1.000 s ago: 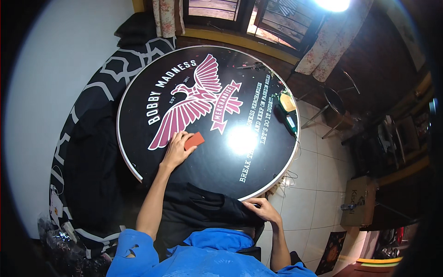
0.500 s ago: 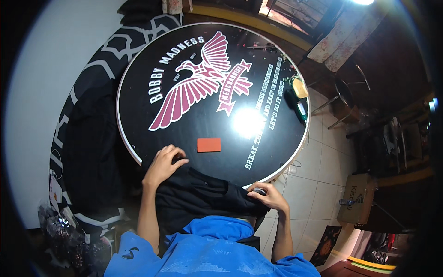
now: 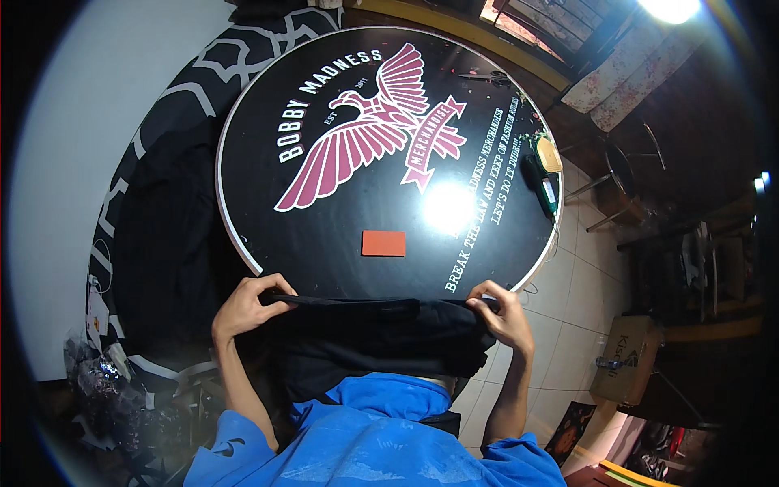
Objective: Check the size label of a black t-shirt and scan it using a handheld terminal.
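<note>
A black shirt (image 3: 381, 333) stretches between my hands at the near edge of a round black table (image 3: 324, 260). Its upper edge is drawn nearly straight, and the rest hangs down toward my lap. My left hand (image 3: 253, 308) pinches one end of that edge between thumb and fingers. At the other end, the fingers of my right hand (image 3: 505, 316) are closed on the cloth. Beyond the shirt, a flat orange-red rectangular block (image 3: 383, 243) lies on the table, apart from both hands.
Scissors (image 3: 485, 77) lie at the table's far right. A dark green object (image 3: 535, 180) and a yellow rounded piece (image 3: 549, 154) sit by the right rim. Dark cloth (image 3: 162, 235) is heaped at left. A cardboard box (image 3: 626, 357) and a stool (image 3: 618, 170) stand right.
My left hand has moved left and closed on the shirt's edge. My right hand has moved up and right. The shirt, loosely bunched before, is pulled taut between them.
</note>
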A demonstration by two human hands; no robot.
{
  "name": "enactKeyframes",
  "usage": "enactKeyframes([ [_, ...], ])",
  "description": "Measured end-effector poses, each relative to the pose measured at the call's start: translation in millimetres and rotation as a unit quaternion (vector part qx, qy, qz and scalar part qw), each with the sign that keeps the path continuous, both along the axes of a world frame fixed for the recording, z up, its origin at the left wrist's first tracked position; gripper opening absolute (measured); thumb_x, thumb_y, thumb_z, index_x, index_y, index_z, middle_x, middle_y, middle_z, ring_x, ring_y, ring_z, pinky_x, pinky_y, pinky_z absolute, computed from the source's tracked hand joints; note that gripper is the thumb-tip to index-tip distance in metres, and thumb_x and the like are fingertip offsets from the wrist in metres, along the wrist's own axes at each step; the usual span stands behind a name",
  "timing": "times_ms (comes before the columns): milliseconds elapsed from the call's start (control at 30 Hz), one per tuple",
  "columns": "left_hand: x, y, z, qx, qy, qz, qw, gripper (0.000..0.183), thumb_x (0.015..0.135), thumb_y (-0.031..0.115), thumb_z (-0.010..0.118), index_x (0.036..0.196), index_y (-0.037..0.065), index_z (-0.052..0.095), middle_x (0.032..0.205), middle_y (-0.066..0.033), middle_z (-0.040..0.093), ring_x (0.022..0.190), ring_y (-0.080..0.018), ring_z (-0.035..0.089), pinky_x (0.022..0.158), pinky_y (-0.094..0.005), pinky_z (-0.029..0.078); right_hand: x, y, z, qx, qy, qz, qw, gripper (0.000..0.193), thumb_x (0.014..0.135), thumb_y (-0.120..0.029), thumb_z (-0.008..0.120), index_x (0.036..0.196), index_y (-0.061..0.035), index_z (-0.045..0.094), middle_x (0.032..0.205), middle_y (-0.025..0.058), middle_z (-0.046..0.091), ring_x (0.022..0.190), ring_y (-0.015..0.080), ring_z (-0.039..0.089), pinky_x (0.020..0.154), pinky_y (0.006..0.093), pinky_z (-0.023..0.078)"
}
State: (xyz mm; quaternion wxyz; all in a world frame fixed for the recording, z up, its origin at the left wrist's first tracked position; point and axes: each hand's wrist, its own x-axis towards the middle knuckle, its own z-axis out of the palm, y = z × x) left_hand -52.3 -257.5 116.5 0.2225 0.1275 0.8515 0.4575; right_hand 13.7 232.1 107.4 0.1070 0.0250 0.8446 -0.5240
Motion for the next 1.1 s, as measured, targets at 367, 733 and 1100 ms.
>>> enactKeyframes([
  [367, -47.1, 25.6, -1.6, -0.027, 0.276, 0.065, 0.959, 0.015, 0.094, 0.010, 0.088, 0.106, 0.001, 0.084, 0.108, -0.0081, 0.077, 0.105, -0.0280, 0.072, 0.097, -0.0416, 0.056, -74.3, 6.4, 2.2, 0.136, 0.138, -0.011, 0.981, 0.010, 0.107, -0.004, 0.074, 0.114, 0.0033, 0.072, 0.097, 0.0229, 0.081, 0.085, 0.0351, 0.081, 0.081, 0.0411, 0.059],
  [733, 10.1, 8.5, 14.2, 0.010, 0.124, -0.074, 0.990, 0.018, 0.085, 0.008, 0.089, 0.103, 0.006, 0.087, 0.099, -0.0044, 0.081, 0.103, -0.0249, 0.076, 0.102, -0.0378, 0.054, -46.0, -15.9, -48.8, 0.170, 0.197, 0.012, 0.965, 0.046, 0.086, -0.019, 0.097, 0.125, -0.0056, 0.076, 0.114, 0.0106, 0.082, 0.091, 0.0298, 0.078, 0.076, 0.0404, 0.061],
  [1100, 35.0, 7.2, -18.8, -0.120, 0.044, -0.020, 0.992, 0.027, 0.109, 0.032, 0.076, 0.120, 0.007, 0.076, 0.157, -0.0118, 0.066, 0.145, -0.0330, 0.061, 0.126, -0.0512, 0.040, 2.0, -7.3, -38.0, 0.112, 0.012, 0.186, 0.976, 0.063, 0.074, -0.020, 0.103, 0.130, -0.0075, 0.077, 0.136, 0.0127, 0.079, 0.125, 0.0347, 0.075, 0.110, 0.0451, 0.061],
])
